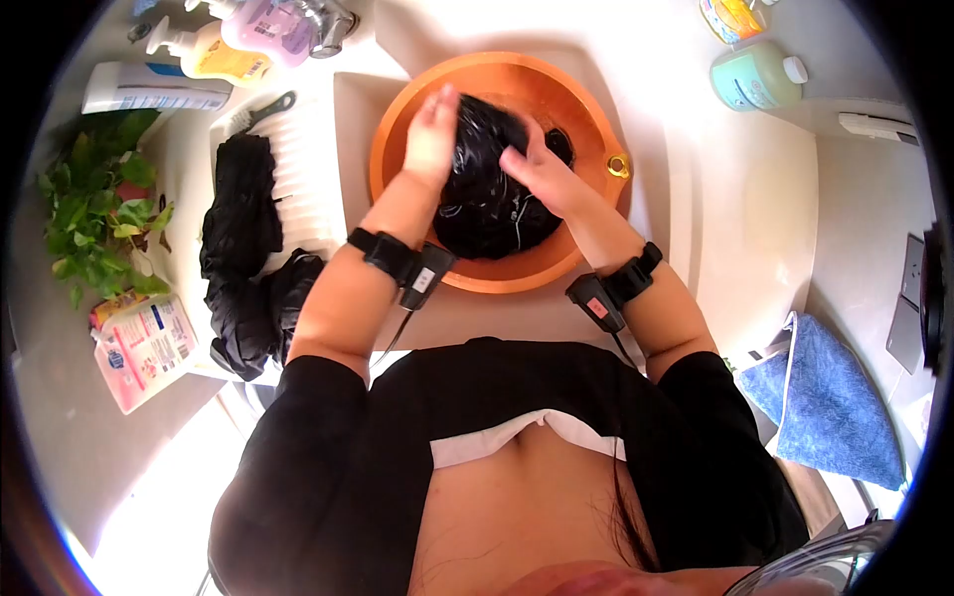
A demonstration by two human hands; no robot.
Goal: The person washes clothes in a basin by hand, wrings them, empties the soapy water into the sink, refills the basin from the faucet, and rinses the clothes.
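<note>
A wet, shiny black garment [497, 194] is bunched up in the orange basin [397, 243]; its exact kind cannot be made out. My left hand [431, 137] presses against the garment's left side, its fingers slightly blurred and pointing away from me. On the other side my right hand [542, 171] grips it with the thumb toward the middle and the fingers partly hidden behind the cloth. The upper part of the garment is raised between both hands, while its lower part rests in the basin. Some water shows around the cloth.
The basin sits in a white sink. More black clothes [243, 209] lie on the ribbed washboard at left, below a brush [263, 112]. Pump bottles [224, 55] stand by the faucet [330, 35]. A green bottle [755, 77] is at right, a blue towel [835, 397] lower right, a plant [99, 199] left.
</note>
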